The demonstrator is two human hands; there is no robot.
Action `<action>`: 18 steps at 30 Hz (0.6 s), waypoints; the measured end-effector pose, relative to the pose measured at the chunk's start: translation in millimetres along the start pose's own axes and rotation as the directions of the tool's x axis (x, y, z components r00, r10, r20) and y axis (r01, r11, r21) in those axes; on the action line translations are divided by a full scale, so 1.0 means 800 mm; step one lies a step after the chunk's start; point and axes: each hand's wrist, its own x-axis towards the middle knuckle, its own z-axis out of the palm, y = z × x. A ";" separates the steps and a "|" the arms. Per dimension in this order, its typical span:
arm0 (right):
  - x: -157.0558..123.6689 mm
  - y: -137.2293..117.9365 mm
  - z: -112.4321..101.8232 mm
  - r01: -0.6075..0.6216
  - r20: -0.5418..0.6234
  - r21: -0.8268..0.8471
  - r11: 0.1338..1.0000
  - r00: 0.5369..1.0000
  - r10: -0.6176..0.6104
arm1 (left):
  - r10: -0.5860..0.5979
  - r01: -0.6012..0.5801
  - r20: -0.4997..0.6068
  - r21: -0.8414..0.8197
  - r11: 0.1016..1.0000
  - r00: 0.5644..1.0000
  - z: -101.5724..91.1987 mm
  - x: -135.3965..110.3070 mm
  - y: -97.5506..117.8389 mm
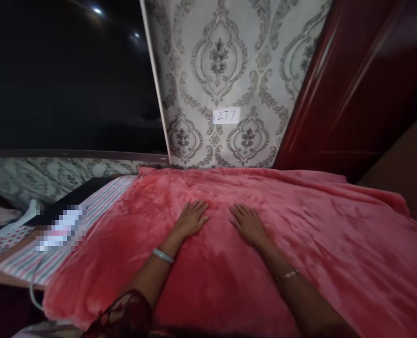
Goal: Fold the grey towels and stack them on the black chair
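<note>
A plush pinkish-red blanket (208,281) lies spread over the surface in front of me, with creases toward its right side. My left hand (191,219) rests flat on it, palm down, fingers stretched forward; a pale bangle (163,256) circles that wrist. To its right, my right hand (248,224) also lies flat on the plush, fingers extended and the thumb toward the middle. A thin silver bracelet (287,275) is on the right wrist. Between the two hands is a strip of bare blanket. Neither hand holds anything.
Striped cloth (103,206) shows beyond the blanket's left edge, with a blurred-out item (61,229) on it. A large dark television (71,84) is at the back left. A paper marked 277 (226,115) is on the patterned wall; a glossy dark-red panel (335,94) stands right.
</note>
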 end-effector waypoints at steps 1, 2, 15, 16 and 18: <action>-0.002 0.006 0.006 0.015 -0.018 0.003 1.000 1.000 -0.015 | 0.012 -0.015 -0.053 -0.059 0.998 0.999 0.001 -0.001 -0.001; -0.003 0.013 0.012 0.030 -0.043 0.013 0.999 0.999 -0.029 | 0.020 -0.033 -0.111 -0.117 0.993 0.994 0.002 -0.002 -0.003; 0.008 0.073 0.057 0.273 -0.408 0.242 0.931 0.899 -0.158 | -0.186 0.071 -0.374 -0.301 0.951 0.909 0.012 0.000 -0.039; 0.009 0.074 0.057 0.287 -0.418 0.234 0.929 0.893 -0.170 | -0.176 0.064 -0.367 -0.297 0.953 0.913 0.012 -0.002 -0.038; 0.010 0.076 0.059 0.319 -0.424 0.214 0.923 0.882 -0.206 | -0.150 0.047 -0.354 -0.283 0.958 0.923 0.012 -0.004 -0.033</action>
